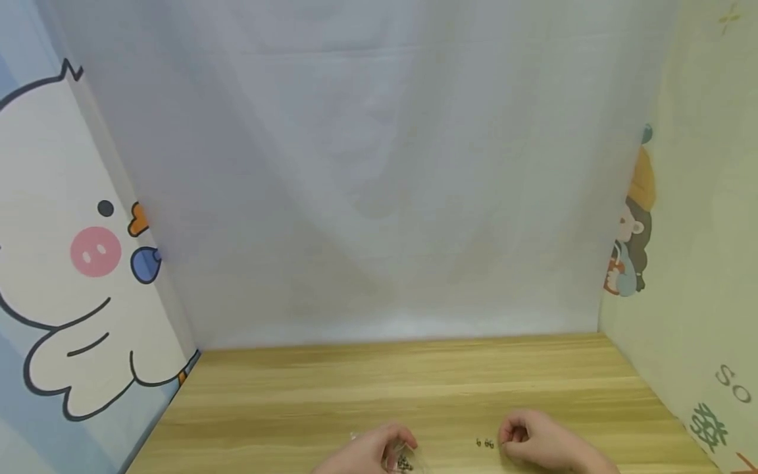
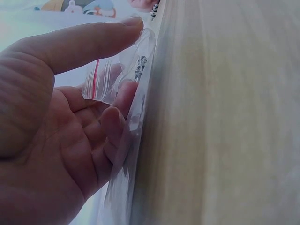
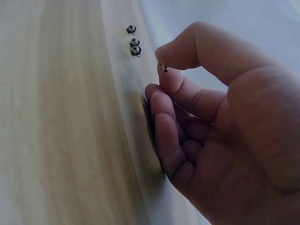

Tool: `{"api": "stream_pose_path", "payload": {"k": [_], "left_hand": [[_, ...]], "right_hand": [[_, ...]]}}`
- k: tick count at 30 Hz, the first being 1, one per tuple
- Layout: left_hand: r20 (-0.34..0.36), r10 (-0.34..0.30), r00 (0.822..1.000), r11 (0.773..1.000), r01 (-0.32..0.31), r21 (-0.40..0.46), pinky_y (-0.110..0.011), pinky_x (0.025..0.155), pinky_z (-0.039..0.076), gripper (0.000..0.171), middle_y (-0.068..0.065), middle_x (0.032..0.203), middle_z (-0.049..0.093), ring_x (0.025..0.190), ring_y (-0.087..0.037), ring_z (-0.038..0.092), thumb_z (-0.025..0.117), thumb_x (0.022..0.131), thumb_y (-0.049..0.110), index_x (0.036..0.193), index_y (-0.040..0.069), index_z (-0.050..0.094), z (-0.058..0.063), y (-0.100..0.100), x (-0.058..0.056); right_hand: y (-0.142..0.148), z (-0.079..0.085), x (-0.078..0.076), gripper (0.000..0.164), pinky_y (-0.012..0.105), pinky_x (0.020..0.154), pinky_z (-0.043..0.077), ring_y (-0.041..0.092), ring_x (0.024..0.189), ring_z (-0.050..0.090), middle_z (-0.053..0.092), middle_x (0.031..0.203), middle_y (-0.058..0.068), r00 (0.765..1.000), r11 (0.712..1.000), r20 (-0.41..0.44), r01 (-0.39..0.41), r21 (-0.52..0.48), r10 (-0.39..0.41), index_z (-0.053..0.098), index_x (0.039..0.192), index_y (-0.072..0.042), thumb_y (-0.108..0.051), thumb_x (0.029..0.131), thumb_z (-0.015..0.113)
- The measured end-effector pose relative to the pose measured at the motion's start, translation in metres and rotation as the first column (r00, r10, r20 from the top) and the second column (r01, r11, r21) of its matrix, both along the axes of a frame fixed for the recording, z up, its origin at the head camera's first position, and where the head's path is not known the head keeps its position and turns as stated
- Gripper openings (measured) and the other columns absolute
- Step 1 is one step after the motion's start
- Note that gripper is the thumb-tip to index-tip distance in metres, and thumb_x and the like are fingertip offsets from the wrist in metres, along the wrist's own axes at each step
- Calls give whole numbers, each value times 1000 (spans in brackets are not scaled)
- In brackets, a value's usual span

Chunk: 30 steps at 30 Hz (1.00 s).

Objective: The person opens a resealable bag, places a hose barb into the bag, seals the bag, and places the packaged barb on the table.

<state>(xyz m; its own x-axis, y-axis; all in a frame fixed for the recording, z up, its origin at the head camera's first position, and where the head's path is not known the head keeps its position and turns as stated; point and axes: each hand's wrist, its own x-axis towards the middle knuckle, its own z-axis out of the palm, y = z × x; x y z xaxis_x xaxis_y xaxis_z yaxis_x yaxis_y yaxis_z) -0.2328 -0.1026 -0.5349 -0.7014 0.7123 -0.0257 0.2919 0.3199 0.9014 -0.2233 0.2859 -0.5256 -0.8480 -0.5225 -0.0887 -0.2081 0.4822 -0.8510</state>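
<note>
My left hand [image 1: 370, 453] holds a small clear zip bag [image 2: 105, 79] with a red stripe, low over the table's near part. Its thumb lies along the top side and its fingers curl beneath. Several small dark-and-silver metal pieces [image 2: 140, 68] sit inside the bag. To the right, my right hand [image 1: 541, 441] pinches one tiny metal piece [image 3: 164, 69] between thumb and index finger, the other fingers curled close to the tabletop. Just left of that hand stand three similar metal pieces [image 3: 135, 49], silver with a dark ring, two side by side and one slightly apart.
The wood-grain tabletop [image 1: 331, 388] reaches back to a pale hanging cloth [image 1: 379, 197]. Printed side panels stand at left [image 1: 35, 197] and right [image 1: 699, 263]. Clear plastic [image 2: 123, 192] lies along the table under my left hand.
</note>
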Motion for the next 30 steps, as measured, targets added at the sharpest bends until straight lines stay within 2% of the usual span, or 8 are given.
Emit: {"api": "stream_pose_path", "payload": {"k": [8, 11, 21, 26, 30], "left_hand": [[22, 8, 1000, 1000, -8, -10, -21, 67, 47, 44, 8, 87, 61, 72, -1, 53, 86, 88, 8, 128, 14, 68, 3, -1, 1], [24, 2, 1000, 1000, -2, -6, -21, 67, 47, 44, 8, 87, 60, 72, -1, 53, 86, 89, 8, 128, 13, 68, 3, -2, 1], [9, -1, 1000, 1000, 1, 4, -20, 67, 47, 44, 8, 86, 60, 72, 0, 53, 87, 88, 9, 128, 13, 68, 1, -2, 2], [20, -5, 1000, 1000, 5, 8, -20, 68, 47, 44, 7, 88, 60, 73, -1, 53, 86, 90, 9, 130, 12, 68, 1, -3, 1], [41, 1, 999, 1000, -1, 6, -21, 67, 46, 44, 5, 89, 61, 72, -2, 53, 86, 90, 8, 130, 12, 68, 2, -2, 2]], "right_hand": [[-3, 0, 2, 8, 23, 67, 49, 4, 76, 56, 63, 85, -7, 991, 999, -131, 15, 34, -10, 70, 94, -12, -7, 90, 73], [-3, -2, 1, 9, 24, 66, 49, 3, 76, 57, 63, 85, -8, 988, 999, -151, 11, 41, -5, 70, 94, -13, -6, 90, 73], [-12, 2, -1, 9, 25, 67, 51, 3, 76, 58, 65, 85, -10, 987, 998, -163, 10, 54, -1, 69, 95, -14, -7, 91, 73], [-24, 10, 1, 6, 26, 68, 51, 5, 77, 60, 67, 88, -8, 993, 999, -121, -10, 43, 15, 71, 98, -16, -10, 97, 73], [-38, 13, 3, 6, 27, 66, 52, 6, 75, 60, 68, 89, -6, 996, 998, -76, -53, -15, 52, 73, 102, -15, -10, 100, 71]]}}
